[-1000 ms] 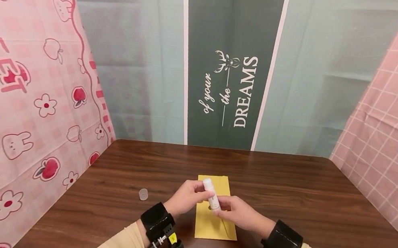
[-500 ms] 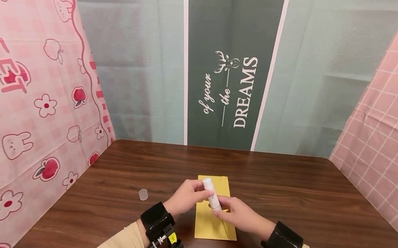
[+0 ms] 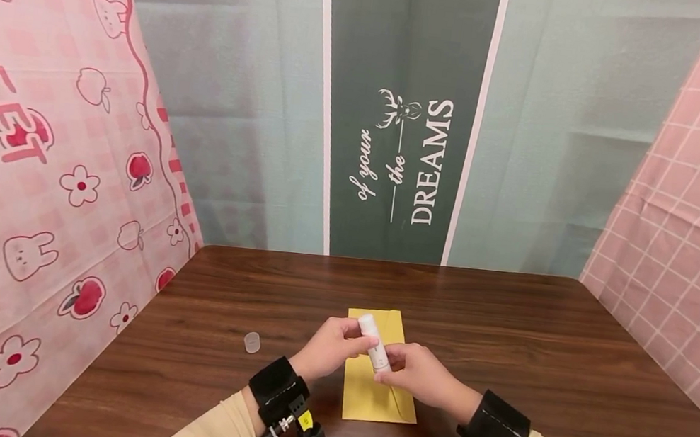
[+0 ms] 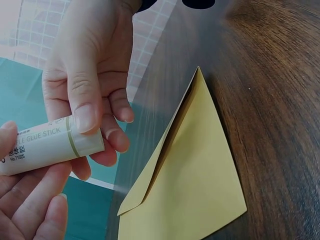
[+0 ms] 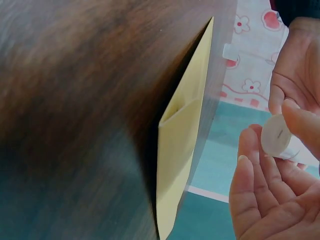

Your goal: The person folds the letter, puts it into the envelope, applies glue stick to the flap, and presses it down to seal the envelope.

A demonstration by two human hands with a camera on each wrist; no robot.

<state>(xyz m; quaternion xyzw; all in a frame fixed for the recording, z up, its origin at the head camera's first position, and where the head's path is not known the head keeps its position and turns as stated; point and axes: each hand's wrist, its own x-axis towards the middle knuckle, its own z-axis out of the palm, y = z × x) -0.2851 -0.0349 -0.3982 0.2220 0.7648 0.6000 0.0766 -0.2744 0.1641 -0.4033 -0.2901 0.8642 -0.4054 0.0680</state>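
Observation:
A white glue stick (image 3: 375,344) is held at a tilt over a yellow envelope (image 3: 364,399). My left hand (image 3: 326,348) grips its barrel with the thumb on the near side. My right hand (image 3: 426,375) pinches the lower end between thumb and fingers, below a green band seen in the left wrist view. "GLUE STICK" is printed along the barrel (image 4: 40,145). The round end face of the glue stick (image 5: 276,135) shows in the right wrist view. Flap lifted a little, the envelope (image 4: 200,185) lies flat on the table beneath both hands.
A small translucent cap (image 3: 252,342) lies on the dark wooden table (image 3: 493,319), left of the left hand. Pink patterned cloth (image 3: 64,252) hangs on the left, pink checked cloth (image 3: 694,233) on the right, and a green curtain (image 3: 406,53) behind the table.
The right hand's fingers have shifted slightly at the lower end of the glue stick, which has moved a touch to the right. Envelope and cap have stayed put.

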